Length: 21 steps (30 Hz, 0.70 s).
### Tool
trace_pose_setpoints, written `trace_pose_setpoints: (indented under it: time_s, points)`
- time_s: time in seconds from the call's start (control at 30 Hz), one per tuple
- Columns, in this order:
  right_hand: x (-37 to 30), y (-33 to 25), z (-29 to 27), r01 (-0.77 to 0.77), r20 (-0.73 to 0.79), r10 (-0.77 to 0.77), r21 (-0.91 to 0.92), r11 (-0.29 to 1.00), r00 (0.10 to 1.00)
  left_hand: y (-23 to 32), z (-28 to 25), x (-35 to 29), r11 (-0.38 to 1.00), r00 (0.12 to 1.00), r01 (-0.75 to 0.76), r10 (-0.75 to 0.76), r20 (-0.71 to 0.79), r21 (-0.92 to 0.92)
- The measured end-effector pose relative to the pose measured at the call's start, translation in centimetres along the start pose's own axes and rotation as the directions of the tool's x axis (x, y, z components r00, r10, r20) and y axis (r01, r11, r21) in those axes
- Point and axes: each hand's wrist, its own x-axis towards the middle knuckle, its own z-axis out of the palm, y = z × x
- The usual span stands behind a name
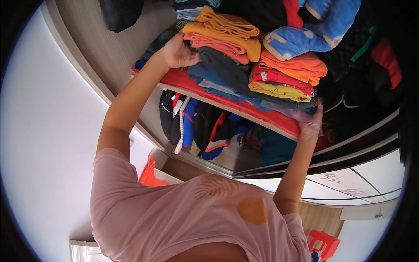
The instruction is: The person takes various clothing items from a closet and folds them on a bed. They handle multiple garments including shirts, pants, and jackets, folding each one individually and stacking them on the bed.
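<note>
On a wardrobe shelf lies a stack of folded clothes, with dark grey trousers (227,67) stretched along it. Mustard cloth (227,26) and coral cloth (218,46) lie folded on its left half. Orange (297,65), red and yellow (281,91) folded garments are piled on its right half. My left hand (179,53) grips the stack's left end, its fingertips curled in beside the grey trousers. My right hand (312,124) clasps the right end, next to a greyish-purple cloth (294,112); its fingers are partly hidden behind the pile. Blue folded clothes (214,78) lie beneath the grey trousers.
Red cloth (179,79) covers the shelf by its wooden front edge (235,111). A blue neck pillow (301,39) rests above the right pile. Dark and coloured garments (192,120) fill the compartment below. Curved door tracks (358,137) run at the right; a side panel (96,48) stands left.
</note>
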Motion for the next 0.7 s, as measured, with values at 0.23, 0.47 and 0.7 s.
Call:
trace_pose_setpoints:
  time_s: [0.23,0.47,0.7]
  points:
    - [-0.5,-0.4,1.9,-0.018,-0.035,0.016,-0.06,0.998,0.999,-0.6,1.9,2.7,0.948,0.939,-0.257,0.291,-0.185,0.188]
    - [-1.3,-0.8,2.2,0.047,-0.052,-0.047,-0.016,0.999,0.998,-2.3,2.3,2.9,0.886,0.883,-0.444,0.458,-0.102,0.132]
    - [-4.7,-1.8,4.2,-0.001,-0.055,-0.009,-0.175,0.985,0.998,-1.6,0.5,3.1,0.874,0.83,-0.426,0.48,-0.284,0.234]
